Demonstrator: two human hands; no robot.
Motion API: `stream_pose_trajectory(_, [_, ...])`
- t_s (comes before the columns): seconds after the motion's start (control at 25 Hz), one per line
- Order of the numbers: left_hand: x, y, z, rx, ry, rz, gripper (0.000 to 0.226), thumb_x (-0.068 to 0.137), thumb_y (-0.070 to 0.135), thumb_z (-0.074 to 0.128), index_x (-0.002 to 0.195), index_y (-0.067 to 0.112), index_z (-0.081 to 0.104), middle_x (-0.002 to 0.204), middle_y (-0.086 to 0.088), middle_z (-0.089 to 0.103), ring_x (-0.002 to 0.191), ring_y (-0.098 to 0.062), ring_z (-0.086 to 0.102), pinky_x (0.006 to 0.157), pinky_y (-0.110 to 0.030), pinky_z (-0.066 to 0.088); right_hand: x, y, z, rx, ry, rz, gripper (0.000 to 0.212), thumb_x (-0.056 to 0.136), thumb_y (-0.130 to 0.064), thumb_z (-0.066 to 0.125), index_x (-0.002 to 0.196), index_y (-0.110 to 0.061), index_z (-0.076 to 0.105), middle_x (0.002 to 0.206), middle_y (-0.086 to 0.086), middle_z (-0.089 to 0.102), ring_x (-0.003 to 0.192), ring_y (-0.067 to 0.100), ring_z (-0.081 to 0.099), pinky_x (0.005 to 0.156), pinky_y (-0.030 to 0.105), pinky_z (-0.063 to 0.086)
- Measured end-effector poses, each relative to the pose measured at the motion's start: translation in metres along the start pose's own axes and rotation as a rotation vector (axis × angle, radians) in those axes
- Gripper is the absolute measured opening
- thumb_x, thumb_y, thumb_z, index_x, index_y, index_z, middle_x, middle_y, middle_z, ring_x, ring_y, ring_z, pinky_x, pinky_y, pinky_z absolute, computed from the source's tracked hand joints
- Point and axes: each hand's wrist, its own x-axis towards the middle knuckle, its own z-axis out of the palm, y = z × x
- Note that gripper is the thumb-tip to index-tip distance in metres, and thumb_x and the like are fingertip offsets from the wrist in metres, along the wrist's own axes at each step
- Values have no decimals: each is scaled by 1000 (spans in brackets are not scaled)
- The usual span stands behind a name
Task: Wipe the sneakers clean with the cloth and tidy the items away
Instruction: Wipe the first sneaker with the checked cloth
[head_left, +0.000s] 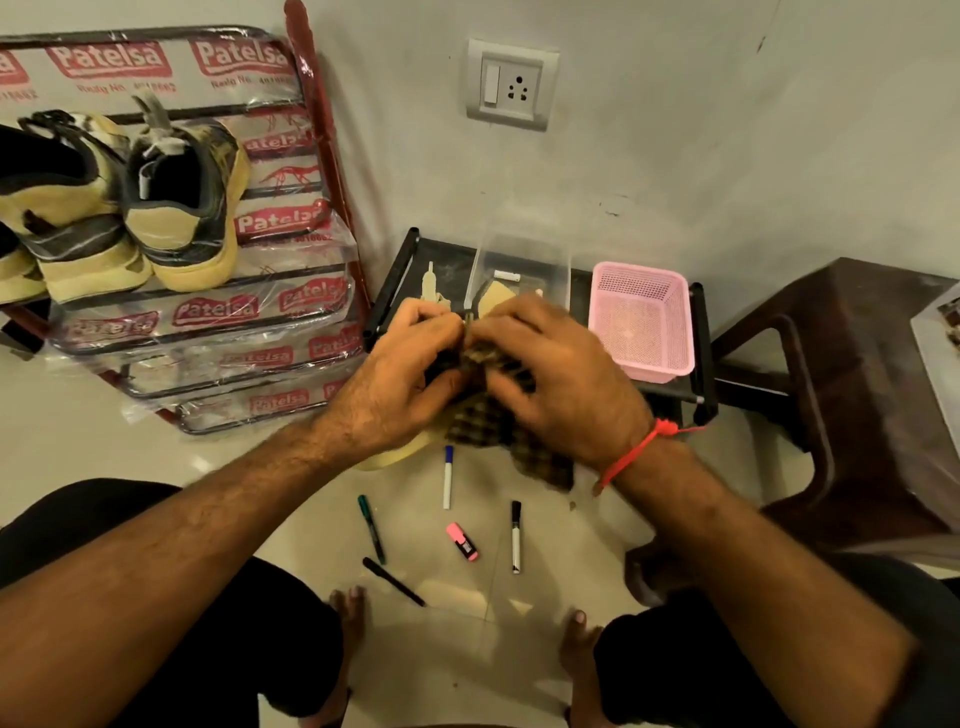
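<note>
Both hands, left hand (402, 364) and right hand (553, 374), pinching brown checked cloth (511, 441) above floor pens. Beyond: clear plastic box (519, 270) holding small items, pink mesh basket (644, 322). Yellow-grey sneakers (182, 202) racked left.

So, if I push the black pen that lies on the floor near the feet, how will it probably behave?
The black pen is slim and looks round, so a sideways push would likely make it roll on the glossy floor tiles. It is probably light and stiff, so easy to pinch up. Pushed along its length, it should slide instead.
</note>
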Motion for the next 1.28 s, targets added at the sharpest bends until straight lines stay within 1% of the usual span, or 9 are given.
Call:
stream_pose_trajectory(0.12, [0,-1,-2,45,43,-47,38,91,41,62,91,2,58,102,-4,50,94,-18,50,77,-19,49,6,18,-9,16,82,223,27,87,-14,60,113,-10,66,103,9,58,95,22,55,84,42,51])
stream_pose_trajectory(0.28, [-1,-6,-8,41,50,-60,34,91,36,60,90,3,57,98,-5,52,95,-20,50,77,-26,50,-4,-2,1,12,-60,17,30,88,-22,54,113,-10,66,106,10,60,98,24,57,87,33,49])
stream_pose_trajectory(0.36, [3,-5,-11,31,49,-81,40,92,42,61,87,3,54,94,-6,53,91,-20,49,74,-22,46,3,20,-5,-16,23,173,28,88,-18,60,114,-10,67,105,9,60,97,24,57,85,31,49])
stream_pose_trajectory(0.52, [1,-4,-5,-32,-4,-195,33,98,40,57,91,8,54,84,-8,58,78,-23,56,65,-37,47,-1,45,-7,-41,101,317,25,87,-11,65,112,-11,68,103,7,62,95,21,59,85,16,37])
stream_pose_trajectory(0.72, [5,0,-4,-201,-52,-471,22,103,28,56,94,8,59,79,-12,60,71,-14,52,65,-36,43,-1,35,-5,-80,48,302,25,91,-20,61,116,-16,65,111,4,60,101,22,58,85,36,52])
stream_pose_trajectory(0.88, [7,3,1,-385,57,-642,30,96,35,61,86,7,60,84,-32,60,72,-33,57,69,-45,48,-2,10,9,-252,-19,238,30,90,-23,60,118,-16,63,109,6,57,98,25,57,70,35,52])
stream_pose_trajectory(1.04, [8,3,2,-349,189,-788,32,98,27,63,81,1,57,73,-12,53,70,-23,49,68,-38,41,-11,-17,36,-230,-57,68,32,88,-26,48,111,-12,66,103,9,61,90,29,61,68,38,56])
stream_pose_trajectory(1.2, [12,5,-5,-376,190,-842,27,99,28,62,80,10,61,73,-6,52,72,-19,48,69,-35,39,-27,-43,71,-204,-269,-123,27,84,-26,71,110,-17,69,98,5,63,87,26,61,73,39,57])
stream_pose_trajectory(1.28, [13,7,-9,-349,175,-828,28,99,29,62,78,12,60,69,-2,53,70,-17,50,68,-38,43,-18,-27,61,-218,-206,-125,25,87,-23,64,109,-15,70,98,8,63,85,28,62,69,40,56])
